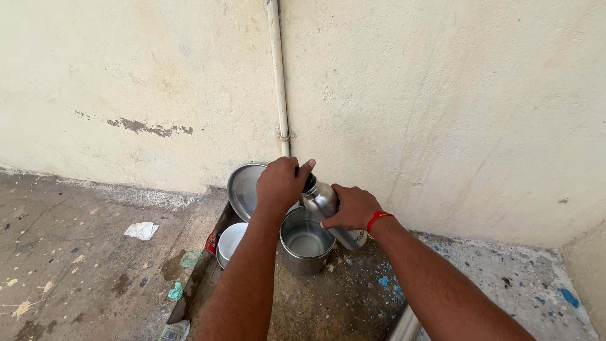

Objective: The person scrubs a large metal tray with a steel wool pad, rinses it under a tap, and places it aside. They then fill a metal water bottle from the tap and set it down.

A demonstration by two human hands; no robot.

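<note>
Steel bottle (327, 208) held tilted just right of frame centre, neck pointing to about 10 o'clock, body running down to 4 o'clock. Right hand (353, 207) wrapped round the bottle's body, fingers closed on it, red thread band on the wrist. Left hand (279, 183) at 10 o'clock of the bottle, fingers curled over its dark mouth, thumb up; whether it grips a cap cannot be told. Directly below the bottle, at 6 o'clock, a round steel pot (306, 242) stands upright on the floor, inside looks wet and shiny, contents otherwise unclear. At 9 o'clock of the pot, a smaller bowl (228, 243) with a pale inside, partly hidden by the left forearm. At 11 o'clock, a steel plate (245, 188) leans upright against the wall. Small red item (211, 242) just left of the bowl. Floor (328, 303) is a sunken wet concrete patch, blue paint flecks at 3 to 4 o'clock. Raised dirty ledge (76, 252) at 9 o'clock with a crumpled white scrap (141, 230) and greenish bits. Cream plaster wall (442, 95) behind, white pipe (277, 76) running down at 12 o'clock.
</note>
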